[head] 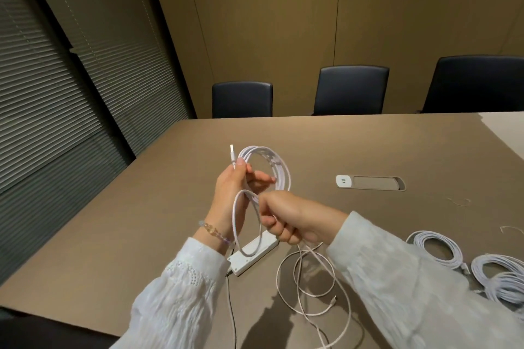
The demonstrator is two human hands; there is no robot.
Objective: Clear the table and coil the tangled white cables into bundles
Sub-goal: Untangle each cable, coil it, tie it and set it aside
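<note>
Cable (279, 167) coiling midway.
Left hand (229, 195) is pinching loops, right hand (286, 221) is clamping the limp, light slack; remainder is trailing at 6 o'clock on worktop (170, 207).

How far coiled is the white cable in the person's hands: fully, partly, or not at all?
Partly. The left hand holds several finished loops of the white cable; the right hand grips it, and its loose tail sprawls on the table.

The desk (170, 207) looks matt and smooth; the white cable (279, 163) seems braided cloth; chairs (351, 88) resemble leather.
</note>
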